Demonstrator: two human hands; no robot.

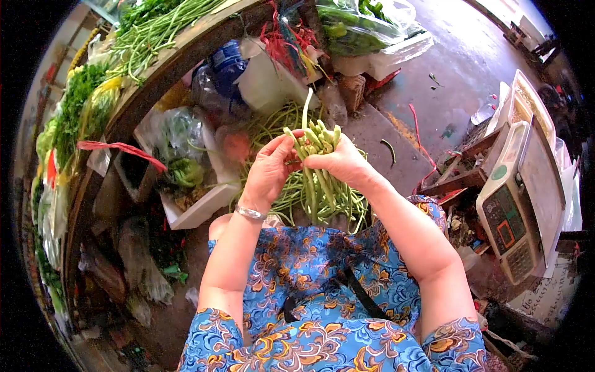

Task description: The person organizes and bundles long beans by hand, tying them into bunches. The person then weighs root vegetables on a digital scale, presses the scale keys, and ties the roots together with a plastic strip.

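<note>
Leftmost, leafy greens (80, 108) are spread along a counter (204, 38); next, a white box (201, 208) is seen. Centrally, a bunch of long beans (319, 183) is held above a loose bean pile (288, 199), pinched by the fingertips of the left hand (269, 170) and clasped in the curled fingers of the right hand (341, 162). Rightward, a scale (505, 204) is placed.

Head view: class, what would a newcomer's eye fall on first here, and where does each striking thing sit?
Probably the bundle of long green beans, just above the picture's middle, held in the right hand with the left hand close against it. Next might come the blue patterned clothing across the lower middle, then the pale weighing scale at the right side.
</note>
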